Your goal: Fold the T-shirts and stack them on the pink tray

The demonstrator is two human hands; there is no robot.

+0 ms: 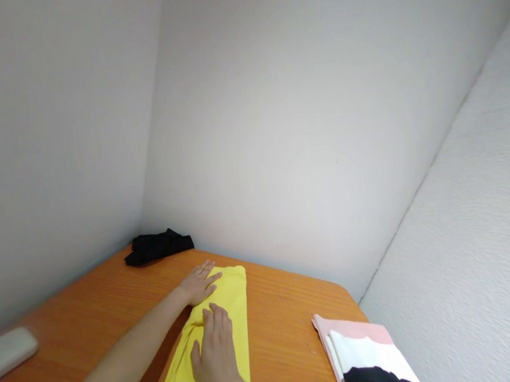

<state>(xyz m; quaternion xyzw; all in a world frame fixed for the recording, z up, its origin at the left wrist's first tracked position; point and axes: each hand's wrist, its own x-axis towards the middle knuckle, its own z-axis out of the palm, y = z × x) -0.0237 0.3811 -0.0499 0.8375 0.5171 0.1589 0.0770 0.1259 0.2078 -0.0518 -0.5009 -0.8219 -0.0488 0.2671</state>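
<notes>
A long yellow cloth garment point(234, 305) lies on the wooden table, narrow and folded lengthwise, its near end running out of the bottom of the view. At its far left edge my left hand point(200, 282) rests with the fingers spread, partly on the fabric. Nearer to me, my right hand point(216, 351) lies flat on the middle of the cloth, fingers stretched forward. Small wrinkles show along the left edge between the two hands. Neither hand grips the fabric.
Black cloth point(158, 246) lies crumpled at the table's back corner. To the right is a folded stack of pink, white and black clothes point(365, 351). A white object point(8, 354) with rounded corners sits at the left. Walls border the wooden table point(284, 336).
</notes>
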